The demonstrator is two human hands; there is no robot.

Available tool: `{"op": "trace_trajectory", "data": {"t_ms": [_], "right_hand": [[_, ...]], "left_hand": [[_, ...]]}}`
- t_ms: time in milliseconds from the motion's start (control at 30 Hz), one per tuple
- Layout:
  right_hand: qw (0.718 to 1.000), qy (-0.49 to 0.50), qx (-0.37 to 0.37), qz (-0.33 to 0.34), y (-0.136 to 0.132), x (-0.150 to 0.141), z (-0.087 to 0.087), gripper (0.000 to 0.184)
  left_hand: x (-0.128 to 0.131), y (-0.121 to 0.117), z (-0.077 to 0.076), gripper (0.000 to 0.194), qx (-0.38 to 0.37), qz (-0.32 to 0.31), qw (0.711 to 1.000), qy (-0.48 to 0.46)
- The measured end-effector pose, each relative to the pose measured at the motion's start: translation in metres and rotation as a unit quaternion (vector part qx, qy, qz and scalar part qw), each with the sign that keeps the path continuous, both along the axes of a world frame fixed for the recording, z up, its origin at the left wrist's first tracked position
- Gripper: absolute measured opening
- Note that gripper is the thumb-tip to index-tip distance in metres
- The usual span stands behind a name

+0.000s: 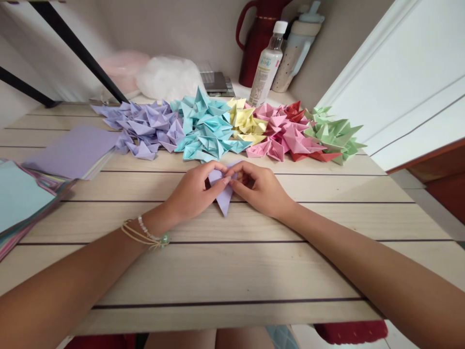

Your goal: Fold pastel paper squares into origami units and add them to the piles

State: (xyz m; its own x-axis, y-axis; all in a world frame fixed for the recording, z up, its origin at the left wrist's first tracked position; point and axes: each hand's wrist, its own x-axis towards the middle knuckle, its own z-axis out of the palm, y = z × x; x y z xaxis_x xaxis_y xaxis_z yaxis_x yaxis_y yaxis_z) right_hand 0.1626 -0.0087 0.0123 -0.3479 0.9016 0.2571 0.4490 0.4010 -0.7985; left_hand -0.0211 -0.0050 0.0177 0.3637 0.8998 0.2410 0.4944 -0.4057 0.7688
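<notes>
A folded piece of purple origami paper (225, 202) is held over the middle of the slatted table (232, 271), its narrow point toward me. My left hand (194, 188) pinches its left side, thumb on top. From the right, my right hand (259, 186) grips the paper with thumb and index finger. The fingertips of both hands meet near the paper's upper middle and hide part of it. Just beyond the hands lie heaps of folded paper boats, including purple boats (148, 123) and blue boats (205, 126).
Yellow boats (247, 121), pink boats (281, 131) and green boats (336, 131) continue the row rightward. Purple paper sheets (72, 148) and a pale blue stack (22, 194) lie at left. Behind stand a plastic bottle (267, 68), a red jug (257, 43) and a tumbler (296, 53).
</notes>
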Motion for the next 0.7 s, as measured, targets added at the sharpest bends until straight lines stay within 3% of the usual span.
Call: {"op": "trace_trajectory", "data": {"t_ms": [700], "right_hand": [[1.000,-0.008,0.005,-0.004,-0.0014,0.0014,-0.0008,0.014]], "left_hand": [[0.0026,0.0005,-0.0017,0.022,-0.003,0.000,1.000,0.006]]}}
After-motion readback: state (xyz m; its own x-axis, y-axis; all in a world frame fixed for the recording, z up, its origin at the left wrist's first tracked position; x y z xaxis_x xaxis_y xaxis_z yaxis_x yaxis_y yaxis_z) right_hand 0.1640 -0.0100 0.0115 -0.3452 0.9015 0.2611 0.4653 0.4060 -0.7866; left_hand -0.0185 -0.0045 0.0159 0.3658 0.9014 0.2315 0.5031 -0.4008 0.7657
